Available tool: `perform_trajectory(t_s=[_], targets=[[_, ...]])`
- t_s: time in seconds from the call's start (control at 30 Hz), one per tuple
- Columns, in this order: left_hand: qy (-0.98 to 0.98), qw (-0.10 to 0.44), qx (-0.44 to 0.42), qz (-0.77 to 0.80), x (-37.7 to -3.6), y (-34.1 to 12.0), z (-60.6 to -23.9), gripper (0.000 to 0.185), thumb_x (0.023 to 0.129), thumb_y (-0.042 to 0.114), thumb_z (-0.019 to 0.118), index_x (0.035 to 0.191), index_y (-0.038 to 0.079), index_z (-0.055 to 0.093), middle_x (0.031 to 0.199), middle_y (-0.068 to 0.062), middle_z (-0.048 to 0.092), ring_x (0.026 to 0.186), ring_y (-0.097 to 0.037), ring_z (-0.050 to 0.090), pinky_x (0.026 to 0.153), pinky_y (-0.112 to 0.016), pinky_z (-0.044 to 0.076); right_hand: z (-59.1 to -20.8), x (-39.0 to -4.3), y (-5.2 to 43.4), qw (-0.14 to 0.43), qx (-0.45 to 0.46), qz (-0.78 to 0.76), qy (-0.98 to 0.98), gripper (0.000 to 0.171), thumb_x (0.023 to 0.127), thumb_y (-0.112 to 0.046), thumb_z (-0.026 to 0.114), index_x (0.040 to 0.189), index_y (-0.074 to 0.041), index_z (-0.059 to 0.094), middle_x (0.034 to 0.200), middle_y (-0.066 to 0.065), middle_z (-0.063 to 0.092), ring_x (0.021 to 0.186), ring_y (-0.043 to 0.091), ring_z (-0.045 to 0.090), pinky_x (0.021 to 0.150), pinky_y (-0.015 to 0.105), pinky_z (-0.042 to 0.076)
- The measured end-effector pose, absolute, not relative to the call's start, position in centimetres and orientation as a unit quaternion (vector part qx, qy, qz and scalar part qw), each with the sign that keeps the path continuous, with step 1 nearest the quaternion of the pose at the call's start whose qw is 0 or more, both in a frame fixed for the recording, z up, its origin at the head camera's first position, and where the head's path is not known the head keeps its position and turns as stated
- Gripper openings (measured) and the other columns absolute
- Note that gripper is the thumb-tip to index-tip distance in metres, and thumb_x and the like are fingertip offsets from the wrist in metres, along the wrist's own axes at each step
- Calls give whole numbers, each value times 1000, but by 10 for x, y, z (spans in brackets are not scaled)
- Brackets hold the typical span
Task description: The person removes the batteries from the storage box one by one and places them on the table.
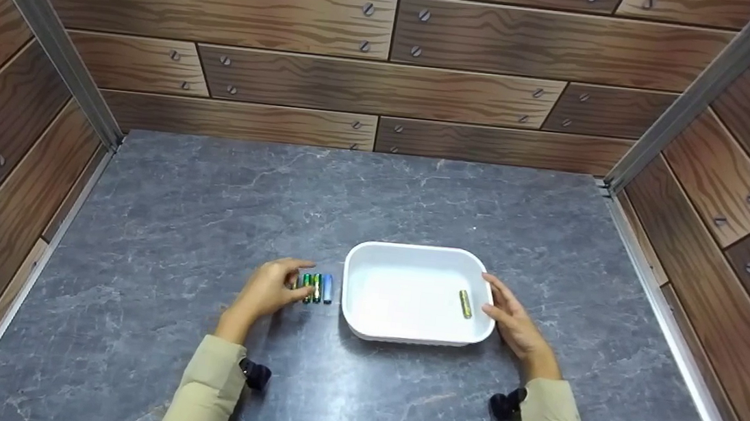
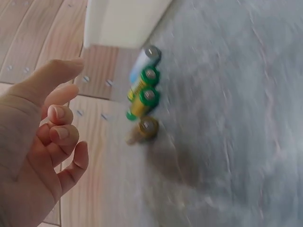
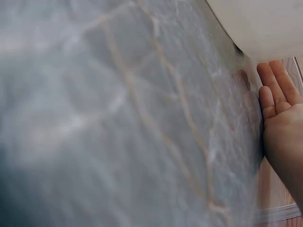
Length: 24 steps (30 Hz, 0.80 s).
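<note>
Several batteries stand side by side in a short row left of the white tub point(image 1: 404, 340). A blue battery point(image 1: 327, 288) is nearest the tub, then two green-and-yellow batteries point(image 2: 142, 104), then a gold battery point(image 2: 147, 126). My left hand point(image 1: 271, 288) hovers around the row's left end, thumb and index finger spread, with nothing between them in the left wrist view. Inside the tub, toward its right end, lies another gold battery point(image 1: 466, 304). At the tub's right rim is my right hand point(image 1: 514, 323), fingers extended along the outer wall and thumb tip at the edge.
A grey marbled tabletop point(image 1: 212, 188) lies under everything. Wood-plank-patterned walls point(image 1: 387, 88) enclose the back and sides, with metal posts point(image 1: 688, 106) in the corners. Dark devices point(image 1: 506, 403) are strapped to both wrists.
</note>
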State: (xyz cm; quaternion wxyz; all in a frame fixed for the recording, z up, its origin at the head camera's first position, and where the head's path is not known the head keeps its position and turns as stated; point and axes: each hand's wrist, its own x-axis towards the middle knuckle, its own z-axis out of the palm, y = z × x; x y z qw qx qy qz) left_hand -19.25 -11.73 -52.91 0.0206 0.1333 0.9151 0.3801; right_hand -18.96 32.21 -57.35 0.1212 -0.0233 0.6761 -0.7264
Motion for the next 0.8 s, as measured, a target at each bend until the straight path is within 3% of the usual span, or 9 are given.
perform_trajectory(t_s=[0.23, 0.43, 0.8], targets=[[907, -2, 169, 385, -190, -96, -518, 35, 84, 19, 73, 116, 6, 69, 69, -3, 52, 61, -6, 38, 59, -20, 33, -574, -190, 323, 121, -23, -727, 675, 65, 92, 2, 54, 149, 2, 23, 128, -29, 52, 120, -13, 46, 99, 9, 36], [898, -12, 217, 383, -188, -73, -513, 32, 85, 19, 71, 114, 7, 70, 72, -11, 59, 62, -6, 40, 59, -18, 34, -575, -189, 322, 121, -23, -729, 674, 63, 92, 3, 53, 149, 0, 26, 128, -27, 53, 120, -11, 47, 98, 10, 38], [888, -3, 281, 363, -189, -31, -505, 32, 88, 22, 68, 116, 8, 69, 70, -2, 50, 62, -5, 35, 61, -19, 31, -575, -189, 323, 126, -27, -722, 679, 65, 93, 0, 53, 150, 0, 22, 130, -25, 51, 121, -9, 47, 98, 11, 38]])
